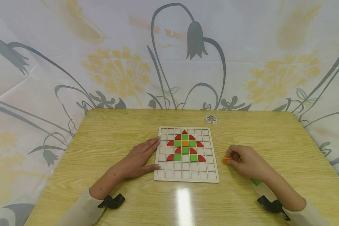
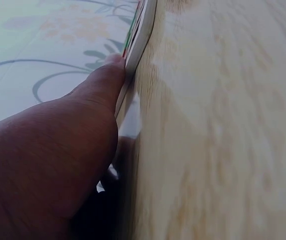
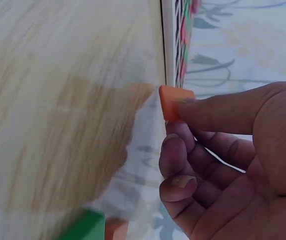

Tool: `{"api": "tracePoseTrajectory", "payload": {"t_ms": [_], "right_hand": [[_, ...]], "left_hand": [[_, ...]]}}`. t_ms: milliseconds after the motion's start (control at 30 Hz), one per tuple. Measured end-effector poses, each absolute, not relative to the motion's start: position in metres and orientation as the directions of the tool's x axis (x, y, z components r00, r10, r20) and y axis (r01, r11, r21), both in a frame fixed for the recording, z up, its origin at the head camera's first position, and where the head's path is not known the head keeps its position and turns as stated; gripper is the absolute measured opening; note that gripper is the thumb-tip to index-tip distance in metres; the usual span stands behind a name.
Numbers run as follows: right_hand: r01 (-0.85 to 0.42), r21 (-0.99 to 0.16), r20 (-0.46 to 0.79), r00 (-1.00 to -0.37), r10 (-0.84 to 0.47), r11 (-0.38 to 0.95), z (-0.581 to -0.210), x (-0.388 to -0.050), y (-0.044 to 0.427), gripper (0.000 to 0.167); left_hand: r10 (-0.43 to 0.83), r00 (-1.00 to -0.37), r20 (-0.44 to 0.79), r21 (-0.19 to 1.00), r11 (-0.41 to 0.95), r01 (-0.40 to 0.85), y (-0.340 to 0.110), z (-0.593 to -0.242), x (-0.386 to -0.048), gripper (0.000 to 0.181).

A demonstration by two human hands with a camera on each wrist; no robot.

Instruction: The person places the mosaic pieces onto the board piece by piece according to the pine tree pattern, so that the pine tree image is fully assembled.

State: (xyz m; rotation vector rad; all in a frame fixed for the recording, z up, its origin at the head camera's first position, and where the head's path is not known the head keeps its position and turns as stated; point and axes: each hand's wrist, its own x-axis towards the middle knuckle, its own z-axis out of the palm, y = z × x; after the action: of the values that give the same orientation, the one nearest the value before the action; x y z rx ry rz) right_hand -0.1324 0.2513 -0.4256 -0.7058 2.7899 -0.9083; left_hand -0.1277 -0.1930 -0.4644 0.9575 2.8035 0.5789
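My right hand point(image 1: 248, 160) pinches an orange square tile point(image 3: 172, 102) between thumb and fingers, just off the right side of a wooden grid board point(image 1: 173, 175). On the board, red quarter-round tiles point(image 1: 201, 158), green square tiles point(image 1: 185, 137), a red triangle and one orange square form a tree shape. With its fingers stretched out, my left hand point(image 1: 138, 158) rests on the table, fingertips and thumb touching the board's left edge. The left wrist view shows the thumb point(image 2: 105, 80) against that edge.
A small card point(image 1: 211, 119) with a tree pattern lies behind the board. Beneath my right wrist is a green piece point(image 1: 256, 181), and in the right wrist view an orange piece point(image 3: 116, 230) sits beside a green one. A flower-patterned sheet point(image 1: 169, 72) hangs behind the wooden table point(image 1: 115, 125).
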Motion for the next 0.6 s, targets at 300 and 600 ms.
{"api": "tracePoseTrajectory", "payload": {"t_ms": [300,600], "right_hand": [[-0.487,-0.604,0.119,-0.838,-0.532,0.632,-0.43,-0.137,0.231,0.016],[-0.488,-0.612,0.129,-0.838,-0.531,0.622,-0.422,-0.141,0.211,0.018]], "left_hand": [[0.606,-0.795,-0.009,0.394,0.733,0.554,-0.193,-0.463,-0.127,0.091],[0.609,-0.793,-0.008,0.394,0.731,0.557,-0.192,-0.462,-0.127,0.09]]}}
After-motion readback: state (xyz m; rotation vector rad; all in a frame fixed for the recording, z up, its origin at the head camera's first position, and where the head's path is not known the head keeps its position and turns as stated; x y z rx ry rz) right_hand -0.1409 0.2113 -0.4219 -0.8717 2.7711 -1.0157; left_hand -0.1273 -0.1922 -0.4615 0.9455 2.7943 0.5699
